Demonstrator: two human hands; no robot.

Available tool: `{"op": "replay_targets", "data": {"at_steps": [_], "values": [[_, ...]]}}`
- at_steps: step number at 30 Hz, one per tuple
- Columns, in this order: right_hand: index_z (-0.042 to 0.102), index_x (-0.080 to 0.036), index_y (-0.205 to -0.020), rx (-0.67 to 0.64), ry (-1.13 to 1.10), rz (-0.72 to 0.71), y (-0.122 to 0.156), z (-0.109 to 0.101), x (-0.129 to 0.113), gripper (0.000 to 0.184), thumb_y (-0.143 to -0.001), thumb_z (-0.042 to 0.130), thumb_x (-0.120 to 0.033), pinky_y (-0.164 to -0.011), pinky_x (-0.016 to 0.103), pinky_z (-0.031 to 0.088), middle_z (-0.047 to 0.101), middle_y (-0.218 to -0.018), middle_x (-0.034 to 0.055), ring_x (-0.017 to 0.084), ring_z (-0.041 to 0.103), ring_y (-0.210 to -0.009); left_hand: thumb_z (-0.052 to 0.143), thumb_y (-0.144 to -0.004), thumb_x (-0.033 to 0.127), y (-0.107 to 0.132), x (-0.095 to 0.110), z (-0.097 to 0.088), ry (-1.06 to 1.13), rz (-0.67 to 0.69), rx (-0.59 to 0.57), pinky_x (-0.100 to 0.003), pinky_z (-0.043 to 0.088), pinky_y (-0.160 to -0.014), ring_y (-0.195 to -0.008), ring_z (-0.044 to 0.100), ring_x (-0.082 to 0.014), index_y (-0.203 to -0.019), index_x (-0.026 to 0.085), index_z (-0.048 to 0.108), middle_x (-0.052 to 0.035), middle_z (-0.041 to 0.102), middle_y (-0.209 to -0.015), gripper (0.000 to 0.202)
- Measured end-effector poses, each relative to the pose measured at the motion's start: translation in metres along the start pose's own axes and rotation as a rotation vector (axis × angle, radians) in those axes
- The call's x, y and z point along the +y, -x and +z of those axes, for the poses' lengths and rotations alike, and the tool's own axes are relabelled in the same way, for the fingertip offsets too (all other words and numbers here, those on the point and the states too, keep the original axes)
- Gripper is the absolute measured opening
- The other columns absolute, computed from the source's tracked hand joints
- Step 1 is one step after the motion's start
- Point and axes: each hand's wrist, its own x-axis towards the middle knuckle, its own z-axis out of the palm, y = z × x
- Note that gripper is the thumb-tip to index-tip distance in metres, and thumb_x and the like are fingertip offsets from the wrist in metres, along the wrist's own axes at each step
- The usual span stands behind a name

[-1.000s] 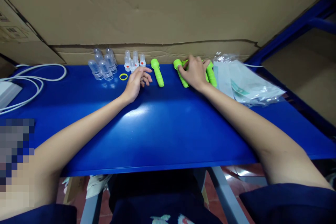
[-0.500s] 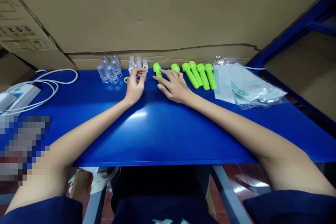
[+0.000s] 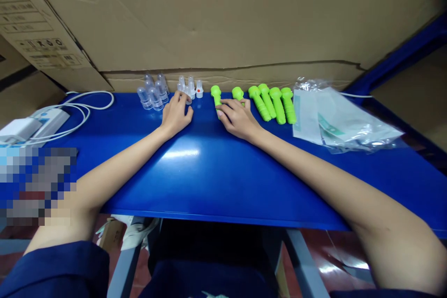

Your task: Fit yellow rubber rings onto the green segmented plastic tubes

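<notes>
Head view: handling symbols show on the cardboard flap left of the leftmost lime-green torch body; the smaller print is unreadable. Before that torch body, bare worktop runs to its front edge between the forearms. The right hand, a second ago over the torch bodies farther right, now reaches its lower end, fingers slightly spread; I cannot tell if they grip. Left of it, the left hand bends its fingers at the clear nozzles, thumb apart, hold unclear.
</notes>
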Motion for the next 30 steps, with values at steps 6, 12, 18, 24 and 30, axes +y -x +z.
{"op": "replay_targets", "data": {"at_steps": [6, 12, 18, 24, 30], "values": [[0.068, -0.017, -0.121, 0.023, -0.005, 0.021, 0.0, -0.001, -0.002, 0.044, -0.109, 0.031, -0.037, -0.101, 0.05, 0.032, 0.07, -0.129, 0.0169, 0.031, 0.061, -0.12, 0.054, -0.085, 0.013, 0.001, 0.001, -0.001, 0.091, 0.11, -0.011, -0.037, 0.055, -0.092, -0.106, 0.066, -0.0247, -0.106, 0.016, 0.065, -0.0141, 0.061, -0.127, 0.024], [0.065, -0.017, -0.114, -0.011, 0.066, 0.091, -0.002, -0.006, -0.008, 0.032, -0.106, 0.037, -0.03, -0.102, 0.05, 0.032, 0.071, -0.124, 0.0167, 0.033, 0.062, -0.116, 0.052, -0.084, 0.012, 0.0, -0.006, 0.005, 0.144, 0.304, -0.069, -0.036, 0.055, -0.094, -0.108, 0.065, -0.0226, -0.104, 0.017, 0.066, -0.0128, 0.06, -0.128, 0.025], [0.06, -0.014, -0.124, 0.005, 0.088, 0.183, -0.002, -0.002, -0.007, 0.034, -0.1, 0.051, -0.036, -0.104, 0.054, 0.032, 0.069, -0.127, 0.0215, 0.038, 0.06, -0.116, 0.056, -0.084, 0.012, -0.002, -0.004, 0.004, 0.144, 0.273, -0.044, -0.042, 0.049, -0.105, -0.122, 0.061, -0.0281, -0.104, 0.018, 0.064, -0.0132, 0.06, -0.124, 0.022], [0.059, -0.015, -0.127, 0.031, 0.126, 0.209, 0.0, 0.001, -0.005, 0.04, -0.098, 0.055, -0.043, -0.107, 0.057, 0.029, 0.066, -0.131, 0.0217, 0.039, 0.056, -0.121, 0.064, -0.087, 0.025, 0.0, 0.003, 0.004, -0.048, 0.069, 0.042, -0.063, 0.034, -0.109, -0.119, 0.059, -0.0425, -0.102, 0.017, 0.062, -0.0167, 0.066, -0.111, 0.018], [0.067, -0.016, -0.116, 0.021, 0.155, 0.236, 0.0, 0.0, -0.006, 0.037, -0.098, 0.057, -0.046, -0.109, 0.06, 0.029, 0.065, -0.132, 0.0206, 0.039, 0.053, -0.124, 0.06, -0.089, 0.03, 0.0, 0.001, 0.009, -0.13, 0.06, 0.047, -0.063, 0.032, -0.106, -0.113, 0.06, -0.0405, -0.082, 0.02, 0.064, -0.0122, 0.07, -0.093, 0.013]]}}
